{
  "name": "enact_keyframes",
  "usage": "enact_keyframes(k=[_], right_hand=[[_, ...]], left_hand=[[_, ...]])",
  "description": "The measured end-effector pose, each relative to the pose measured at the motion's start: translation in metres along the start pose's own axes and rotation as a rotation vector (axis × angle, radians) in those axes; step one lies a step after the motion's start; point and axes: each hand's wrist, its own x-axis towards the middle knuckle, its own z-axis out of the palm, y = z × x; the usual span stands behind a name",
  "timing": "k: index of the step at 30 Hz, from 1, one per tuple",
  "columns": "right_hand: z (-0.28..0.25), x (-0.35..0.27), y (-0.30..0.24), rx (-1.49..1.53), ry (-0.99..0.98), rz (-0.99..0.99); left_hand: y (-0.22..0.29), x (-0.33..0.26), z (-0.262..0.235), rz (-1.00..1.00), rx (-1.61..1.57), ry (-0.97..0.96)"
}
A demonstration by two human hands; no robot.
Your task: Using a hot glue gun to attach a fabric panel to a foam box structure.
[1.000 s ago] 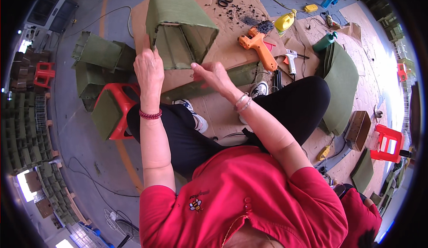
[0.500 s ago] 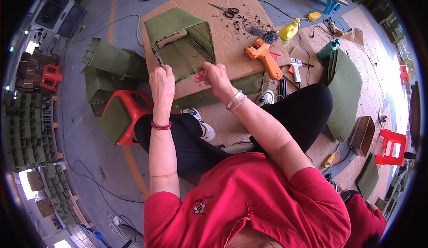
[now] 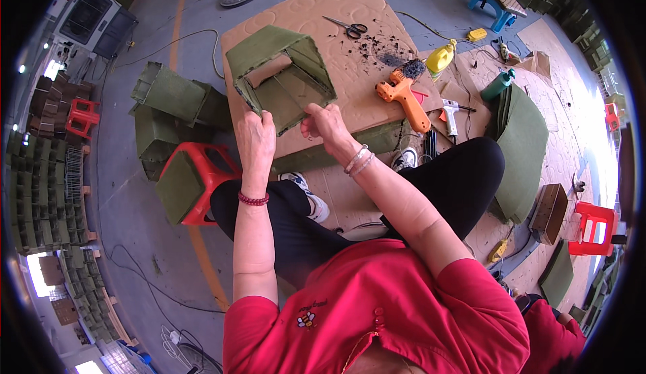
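Observation:
A green felt-like box [image 3: 269, 54], its open side facing me, rests tilted on the cardboard-covered work surface. Its rim looks dark and rough, and one inner wall shows a brown patch. My left hand [image 3: 256, 138] is closed on the near left corner of the rim, thumb on top. At the near right part of the rim, my right hand [image 3: 328, 128] is closed in a pinch, with its other fingers curled below the edge. Anything small between those fingertips is hidden.
On the cardboard [image 3: 309, 11] lie black scissors [image 3: 353, 29], dark scraps and an orange glue gun [image 3: 407, 98]. A yellow bottle [image 3: 441, 58], white glue gun [image 3: 450, 115] and stacked green panels [image 3: 521, 152] are to the right. Green boxes [image 3: 168, 91] and a red stool [image 3: 212, 172] stand left.
The box has turned slightly and its near right corner sits a little further right and lower in view. Both hands stay at its rim. The whole view has shifted slightly.

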Motion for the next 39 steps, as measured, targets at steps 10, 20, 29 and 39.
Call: enact_keyframes(k=[10,20,29,39], right_hand=[[-0.013,-0.045,-0.003,-0.034,-0.113,-0.118],[0.002,-0.052,-0.034,-1.082,0.184,-1.327],[0.002,-0.007,-0.068,-1.489,-0.182,-1.51],[0.004,-0.001,-0.152,-1.209,-0.058,-1.449]], left_hand=[[-0.019,0.013,-0.013,-0.079,-0.069,0.024],[-0.004,0.03,-0.025,0.076,-0.116,0.183],[0.002,0.041,-0.03,-0.055,-0.124,0.121],[0.013,0.042,-0.037,0.277,-0.506,0.24]])
